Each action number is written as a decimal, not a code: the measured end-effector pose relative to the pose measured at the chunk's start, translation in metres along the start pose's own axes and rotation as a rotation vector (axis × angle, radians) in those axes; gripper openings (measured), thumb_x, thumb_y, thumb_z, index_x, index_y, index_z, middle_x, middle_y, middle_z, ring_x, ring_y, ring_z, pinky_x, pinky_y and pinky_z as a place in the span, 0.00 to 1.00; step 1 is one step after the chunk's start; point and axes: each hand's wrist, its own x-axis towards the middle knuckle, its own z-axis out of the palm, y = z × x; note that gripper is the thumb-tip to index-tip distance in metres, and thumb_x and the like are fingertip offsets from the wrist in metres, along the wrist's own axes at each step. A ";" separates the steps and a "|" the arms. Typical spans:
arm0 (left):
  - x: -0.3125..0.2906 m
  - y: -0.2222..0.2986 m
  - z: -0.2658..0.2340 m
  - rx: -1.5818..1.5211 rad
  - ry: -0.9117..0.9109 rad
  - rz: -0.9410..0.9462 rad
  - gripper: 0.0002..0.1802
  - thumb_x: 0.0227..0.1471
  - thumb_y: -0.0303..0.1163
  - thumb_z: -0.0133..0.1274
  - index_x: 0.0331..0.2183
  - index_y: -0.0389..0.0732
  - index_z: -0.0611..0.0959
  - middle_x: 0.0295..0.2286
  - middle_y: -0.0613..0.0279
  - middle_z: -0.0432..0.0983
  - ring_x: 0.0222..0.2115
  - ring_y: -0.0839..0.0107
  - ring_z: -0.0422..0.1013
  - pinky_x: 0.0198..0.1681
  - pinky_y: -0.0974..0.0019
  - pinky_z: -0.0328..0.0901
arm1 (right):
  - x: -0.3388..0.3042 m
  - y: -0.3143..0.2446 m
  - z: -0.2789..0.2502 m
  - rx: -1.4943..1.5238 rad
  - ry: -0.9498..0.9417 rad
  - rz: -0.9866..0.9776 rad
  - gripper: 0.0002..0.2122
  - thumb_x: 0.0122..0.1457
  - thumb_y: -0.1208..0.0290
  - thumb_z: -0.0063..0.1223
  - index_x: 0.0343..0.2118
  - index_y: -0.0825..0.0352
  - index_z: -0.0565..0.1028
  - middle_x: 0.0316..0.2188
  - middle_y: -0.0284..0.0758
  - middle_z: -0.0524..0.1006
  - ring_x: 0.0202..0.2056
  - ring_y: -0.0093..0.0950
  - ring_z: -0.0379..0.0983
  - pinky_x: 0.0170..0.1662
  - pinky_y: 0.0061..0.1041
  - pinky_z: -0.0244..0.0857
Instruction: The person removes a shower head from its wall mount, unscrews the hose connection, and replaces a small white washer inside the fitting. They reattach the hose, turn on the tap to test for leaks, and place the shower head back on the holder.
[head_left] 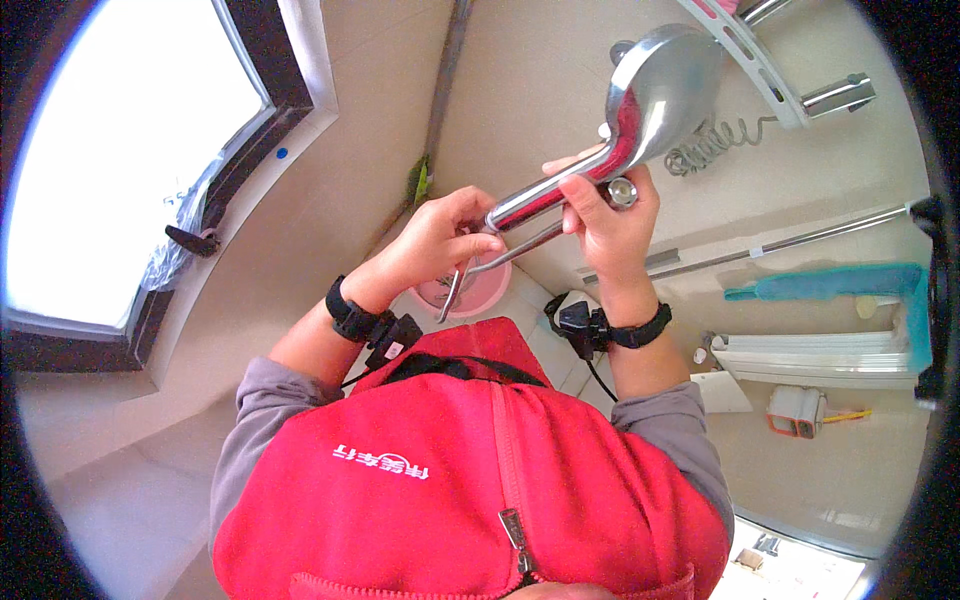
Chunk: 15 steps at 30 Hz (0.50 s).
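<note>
A chrome hand shower (665, 85) is up in front of me, its broad head at the upper right and its handle slanting down to the left. My right hand (615, 220) is closed round the handle just below the head. With bent fingers, my left hand (445, 235) pinches the lower end of the handle. A thin silvery tube (520, 247) passes below the handle and bends down beside my left fingers; where it joins is hidden. Close to my right thumb is a round chrome knob (622, 192). Both wrists wear black straps with small devices.
Below my hands stands a pink basin (480, 290). A window with a dark frame (270, 50) and handle is on the left. Along the right wall are a white shelf (750, 60), a coiled grey cord (705, 150), a metal rail (780, 245) and a teal cloth-like item (830, 283).
</note>
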 end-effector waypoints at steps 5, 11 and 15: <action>-0.007 0.007 -0.012 -0.089 -0.130 -0.047 0.21 0.50 0.30 0.57 0.45 0.34 0.72 0.30 0.66 0.74 0.27 0.80 0.69 0.30 0.73 0.66 | 0.000 0.005 0.002 0.034 -0.006 0.014 0.12 0.51 0.75 0.61 0.35 0.68 0.69 0.29 0.38 0.79 0.15 0.15 0.66 0.17 0.13 0.60; -0.016 0.012 -0.017 -0.022 -0.072 -0.148 0.16 0.52 0.30 0.55 0.42 0.34 0.76 0.28 0.64 0.75 0.27 0.78 0.71 0.30 0.71 0.68 | -0.002 0.014 0.008 -0.007 0.028 -0.001 0.12 0.51 0.75 0.60 0.36 0.68 0.70 0.28 0.37 0.79 0.15 0.14 0.65 0.17 0.12 0.59; -0.015 0.009 -0.013 0.147 0.072 0.017 0.15 0.48 0.26 0.57 0.40 0.33 0.78 0.22 0.63 0.75 0.20 0.79 0.68 0.23 0.72 0.65 | -0.001 0.023 0.009 -0.015 0.066 0.011 0.11 0.54 0.74 0.57 0.38 0.67 0.68 0.30 0.45 0.78 0.14 0.15 0.63 0.17 0.11 0.57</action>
